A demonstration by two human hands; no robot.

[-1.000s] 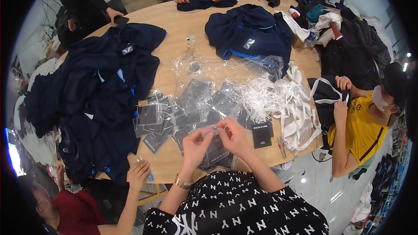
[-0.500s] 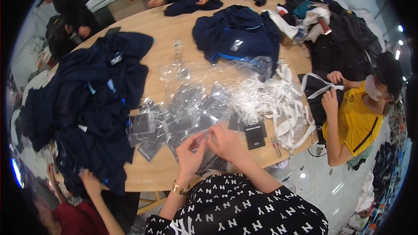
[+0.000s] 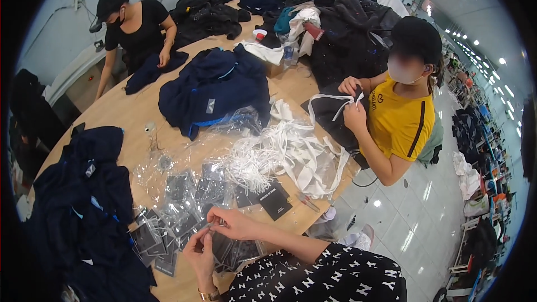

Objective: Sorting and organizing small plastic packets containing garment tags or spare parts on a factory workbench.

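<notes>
My left hand (image 3: 199, 249) and my right hand (image 3: 235, 224) meet just above the near edge of the wooden table (image 3: 137, 114). Together they pinch a small clear plastic bag (image 3: 224, 243) with a dark card inside. Below and around them lies a spread of several small clear bags holding black tags (image 3: 179, 204). A loose black tag (image 3: 275, 199) lies on the table to the right of my right hand.
A heap of white drawstring cords (image 3: 288, 154) lies mid-table. Navy garments are piled at left (image 3: 84, 212) and centre (image 3: 215, 89). A person in a yellow shirt (image 3: 400, 120) threads a cord at right. Two more people (image 3: 137, 28) work at the far side.
The view has swung to the right and upward, bringing the person in yellow nearer the centre. My hands stay together on the small bag, now lower left in view.
</notes>
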